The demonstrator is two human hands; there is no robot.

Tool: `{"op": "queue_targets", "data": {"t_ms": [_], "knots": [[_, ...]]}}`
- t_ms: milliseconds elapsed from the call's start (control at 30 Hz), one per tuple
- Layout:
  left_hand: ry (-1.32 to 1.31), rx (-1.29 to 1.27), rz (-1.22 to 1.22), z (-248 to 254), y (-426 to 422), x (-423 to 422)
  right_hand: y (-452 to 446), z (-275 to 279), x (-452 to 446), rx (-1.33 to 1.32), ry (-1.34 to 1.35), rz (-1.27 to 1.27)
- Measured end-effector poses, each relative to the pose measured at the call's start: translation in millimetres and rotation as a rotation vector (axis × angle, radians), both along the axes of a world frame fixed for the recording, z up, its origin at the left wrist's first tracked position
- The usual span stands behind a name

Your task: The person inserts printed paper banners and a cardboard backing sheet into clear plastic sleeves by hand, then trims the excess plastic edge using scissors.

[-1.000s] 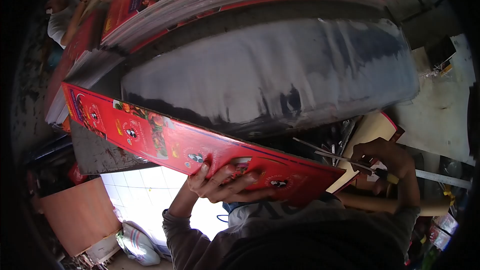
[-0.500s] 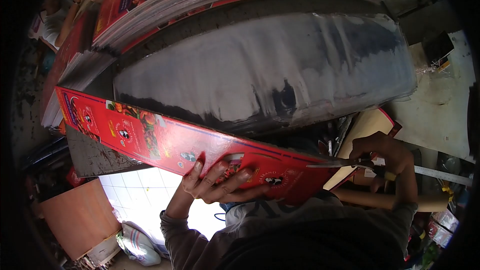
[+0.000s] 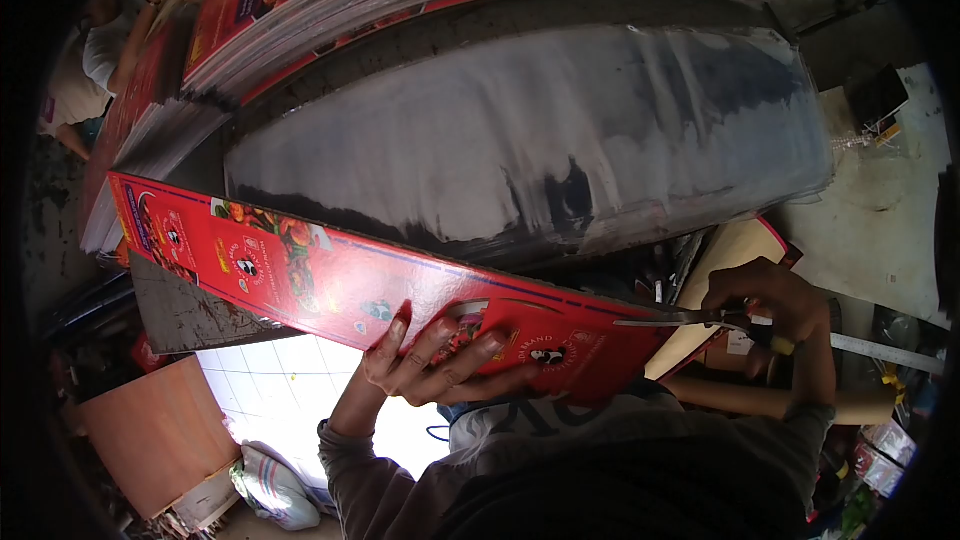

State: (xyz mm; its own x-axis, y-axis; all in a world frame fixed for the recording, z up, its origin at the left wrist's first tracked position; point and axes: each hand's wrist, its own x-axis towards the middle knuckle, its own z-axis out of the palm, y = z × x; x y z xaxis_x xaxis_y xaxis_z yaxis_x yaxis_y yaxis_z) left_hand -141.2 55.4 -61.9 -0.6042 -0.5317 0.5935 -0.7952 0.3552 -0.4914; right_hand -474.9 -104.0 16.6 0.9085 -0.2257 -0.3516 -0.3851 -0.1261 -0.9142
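A long red printed sheet (image 3: 345,285) with food pictures and a panda logo slants across my front, its far end at the left. My left hand (image 3: 440,355) grips its lower edge, fingers spread over the printed face and thumb hidden. At the right, my right hand (image 3: 770,300) is closed around scissors (image 3: 668,320) with dark and yellow handles. Their long metal blades lie along the right end of the sheet. Whether the blades are open or together cannot be made out.
A grey, smeared slab (image 3: 480,150) lies on the dark table ahead. Behind it are stacked red printed sheets (image 3: 330,25). Another person (image 3: 105,55) is at the upper left. A brown board (image 3: 160,435) and white sack (image 3: 275,485) stand lower left; a metal ruler (image 3: 885,351) is at right.
The right end of the red sheet has shifted slightly, and the scissors have moved a little with my right hand. The person at upper left has moved. My left hand keeps its grip.
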Motion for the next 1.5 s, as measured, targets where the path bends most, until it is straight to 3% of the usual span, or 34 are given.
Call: {"op": "queue_targets", "data": {"t_ms": [967,1133,1233,1333,1500], "knots": [[0.065,0.096,-0.031,3,-2,-1,3,-3,-1,-0.196,-0.002,-0.135],[0.09,0.094,-0.02,4,-2,-2,-2,-1,-5,-0.236,0.138,-0.062],[0.025,0.08,-0.052,5,-2,0,-9,3,2,-0.125,0.097,-0.078],[0.119,0.135,-0.015,2,-1,-2,-6,-8,1,-0.065,-0.03,-0.194],[0.099,0.113,-0.037,3,-3,-2,-8,-11,3,-0.055,0.032,-0.089]]}}
